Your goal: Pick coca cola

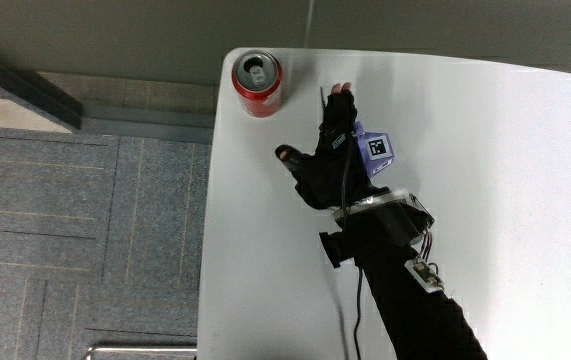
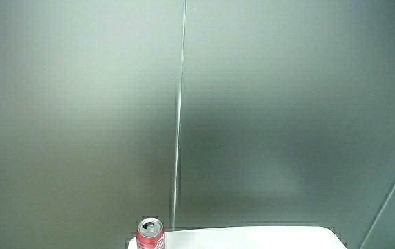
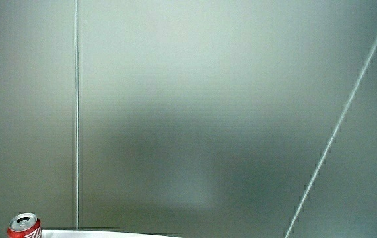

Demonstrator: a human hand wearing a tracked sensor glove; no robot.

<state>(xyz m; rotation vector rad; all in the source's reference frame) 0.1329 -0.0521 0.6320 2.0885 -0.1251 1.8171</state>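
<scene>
A red Coca-Cola can (image 1: pixel 256 83) stands upright at a corner of the white table (image 1: pixel 505 200), its opened silver top showing. Both side views show the can (image 2: pixel 150 234) (image 3: pixel 24 227) at the table's corner below a pale wall. The gloved hand (image 1: pixel 333 150) lies over the table beside the can, a little nearer to the person, with a patterned cube (image 1: pixel 377 150) on its back. Its fingers are spread and hold nothing; the thumb points toward the can. A gap separates hand and can. The hand does not show in the side views.
The black forearm (image 1: pixel 415 300) with a wrist device and cable runs from the hand toward the person. Grey carpet floor (image 1: pixel 75 230) lies past the table's edge beside the can. The side views show mostly a pale wall.
</scene>
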